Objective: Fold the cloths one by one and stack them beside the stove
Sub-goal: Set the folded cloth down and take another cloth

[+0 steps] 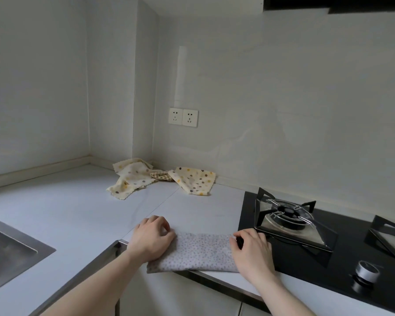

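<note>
A grey speckled cloth [201,252] lies folded into a strip at the counter's front edge, just left of the black stove [306,258]. My left hand [152,238] pinches its far left corner with curled fingers. My right hand [252,247] pinches the far right corner, next to the stove's edge. Farther back by the wall lie unfolded cream cloths with coloured dots: one crumpled at the corner [130,179], one flatter to the right [194,180], with a checked yellow cloth [161,175] between them.
A steel sink [7,249] sits at the left. The stove's burner grate [285,215] and a silver knob [366,271] are right of my right hand. Wall sockets [183,117] are above the cloth pile. White countertop [78,215] stretches between sink and cloths.
</note>
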Action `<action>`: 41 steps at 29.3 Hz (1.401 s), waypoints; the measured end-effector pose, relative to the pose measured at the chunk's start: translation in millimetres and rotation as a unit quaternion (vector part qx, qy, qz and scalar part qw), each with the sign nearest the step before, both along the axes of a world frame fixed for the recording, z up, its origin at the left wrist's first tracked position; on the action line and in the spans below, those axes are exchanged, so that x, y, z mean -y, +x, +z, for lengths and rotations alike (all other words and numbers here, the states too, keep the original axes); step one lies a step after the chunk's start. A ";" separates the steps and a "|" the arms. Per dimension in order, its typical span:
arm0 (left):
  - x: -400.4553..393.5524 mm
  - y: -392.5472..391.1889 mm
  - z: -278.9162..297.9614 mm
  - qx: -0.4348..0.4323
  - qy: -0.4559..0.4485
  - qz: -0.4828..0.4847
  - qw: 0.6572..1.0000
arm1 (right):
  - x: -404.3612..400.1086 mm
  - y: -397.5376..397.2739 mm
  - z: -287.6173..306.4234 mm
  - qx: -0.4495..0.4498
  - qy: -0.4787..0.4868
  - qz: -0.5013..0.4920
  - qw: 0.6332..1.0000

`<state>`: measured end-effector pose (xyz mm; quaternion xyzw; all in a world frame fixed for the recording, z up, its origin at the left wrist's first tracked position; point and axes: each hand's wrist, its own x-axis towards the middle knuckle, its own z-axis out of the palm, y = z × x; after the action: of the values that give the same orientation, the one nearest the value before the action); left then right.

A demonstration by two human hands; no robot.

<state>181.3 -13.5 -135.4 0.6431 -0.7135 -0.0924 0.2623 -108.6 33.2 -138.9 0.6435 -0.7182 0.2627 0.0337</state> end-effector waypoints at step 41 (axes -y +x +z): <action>7.5 0.7 1.2 -0.019 0.030 0.005 0.999 | -4.6 -4.7 2.4 0.210 -0.112 0.012 0.971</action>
<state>182.0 -21.0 -134.2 0.6522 -0.7022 -0.1247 0.2570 -113.2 37.8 -136.5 0.5747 -0.6671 0.4714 -0.0496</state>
